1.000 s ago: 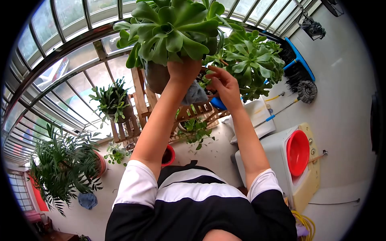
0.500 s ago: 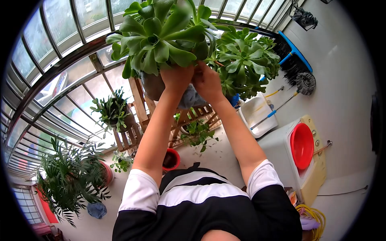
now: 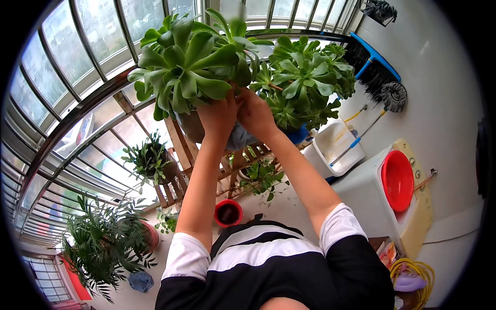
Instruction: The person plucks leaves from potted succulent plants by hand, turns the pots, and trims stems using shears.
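Note:
Both hands are close together under the broad leaves of a large green succulent (image 3: 178, 72). My left hand (image 3: 218, 118) is closed beneath the lower leaves, its fingertips largely hidden by foliage. Right beside it, my right hand (image 3: 254, 113) has its fingers bent and pressed together near the plant's stems. What the fingers grip is too small or covered to make out. Below the hands, a grey pot (image 3: 190, 127) and a bluish-grey cloth-like thing (image 3: 239, 138) show in part. A second succulent (image 3: 305, 77) grows to the right of my right hand, over a blue pot (image 3: 297, 135).
A wooden plant stand (image 3: 181, 147) stands along the metal window railing (image 3: 98, 103). Lower down are a red pot (image 3: 228, 213) and a leafy palm (image 3: 106, 243). To the right are a white basin (image 3: 325, 155), a blue broom (image 3: 376, 57) and a washing machine with a red bowl (image 3: 397, 181).
The camera view has shifted, so the plants and hands sit a little further left, and the hands slightly lower. Both hands stay together at the succulent's stems.

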`<state>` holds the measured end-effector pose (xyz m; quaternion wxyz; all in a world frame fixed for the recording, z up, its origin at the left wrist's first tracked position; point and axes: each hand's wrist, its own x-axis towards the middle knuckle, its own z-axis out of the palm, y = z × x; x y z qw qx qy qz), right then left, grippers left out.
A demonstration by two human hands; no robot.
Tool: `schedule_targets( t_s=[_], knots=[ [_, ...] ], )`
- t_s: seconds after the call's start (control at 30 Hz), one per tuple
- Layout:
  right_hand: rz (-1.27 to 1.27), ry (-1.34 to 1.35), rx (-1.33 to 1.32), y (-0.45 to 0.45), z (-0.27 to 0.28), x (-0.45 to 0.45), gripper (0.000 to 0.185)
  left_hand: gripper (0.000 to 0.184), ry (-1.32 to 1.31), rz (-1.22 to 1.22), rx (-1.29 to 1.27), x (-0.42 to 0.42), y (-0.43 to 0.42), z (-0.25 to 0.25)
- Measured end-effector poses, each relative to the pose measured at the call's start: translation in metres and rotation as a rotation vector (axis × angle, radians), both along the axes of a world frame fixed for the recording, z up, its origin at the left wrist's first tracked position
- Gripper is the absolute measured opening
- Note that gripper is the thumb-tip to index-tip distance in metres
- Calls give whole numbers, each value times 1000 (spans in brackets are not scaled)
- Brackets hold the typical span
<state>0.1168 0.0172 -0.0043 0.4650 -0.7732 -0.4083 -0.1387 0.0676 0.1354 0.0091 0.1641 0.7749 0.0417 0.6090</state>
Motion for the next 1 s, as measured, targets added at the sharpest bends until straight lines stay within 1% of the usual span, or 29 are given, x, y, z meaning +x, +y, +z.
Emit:
schedule_targets(
  t_s=[0.03, 0.17, 0.23, 0.27, 0.37, 0.4, 0.43, 0.47, 0.53, 0.6, 0.67, 0.73, 0.9, 0.97, 1.0],
  knots=[
    [17, 2, 10, -1, 1, -1, 44, 20, 95, 21, -45, -3, -2, 2],
    [21, 43, 18, 0, 4, -5, 43, 25, 136, 71, 16, 4, -2, 1],
    [38, 95, 28, 2, 5, -9, 45, 36, 273, 126, -26, 12, -2, 10],
    [44, 95, 33, 2, 6, -10, 45, 36, 272, 133, -22, 13, -4, 12],
    [72, 114, 50, 1, 7, -10, 50, 43, 374, 127, -75, 22, -8, 18],
    [81, 111, 52, 3, 4, -8, 52, 40, 261, 159, -90, 41, 0, 6],
    [90, 108, 55, 4, 1, -6, 55, 39, 148, 188, -105, 49, 4, 7],
    [90, 106, 65, 5, -2, -5, 55, 39, 146, 187, -96, 51, 9, 6],
    [-27, 39, 114, 8, -6, -11, 54, 48, 339, -148, -422, 49, 14, 16],
    [-33, 36, 152, 9, -10, -21, 55, 46, 341, -280, -604, 54, 17, 19],
    [-37, 36, 190, 8, -13, -28, 56, 44, 279, -331, -654, 60, 20, 16],
    [-27, -34, 93, 7, -17, -30, 57, 42, 215, -356, -677, 69, 22, 10],
    [-16, -56, 30, 2, -15, -39, 61, 37, 132, -421, -739, 90, 30, 0],
    [-14, -74, 18, 1, -14, -40, 63, 35, 105, -473, -783, 92, 32, -9],
    [-8, -42, -2, 1, -12, -41, 65, 34, 96, -512, -817, 90, 31, -11]
  ],
)
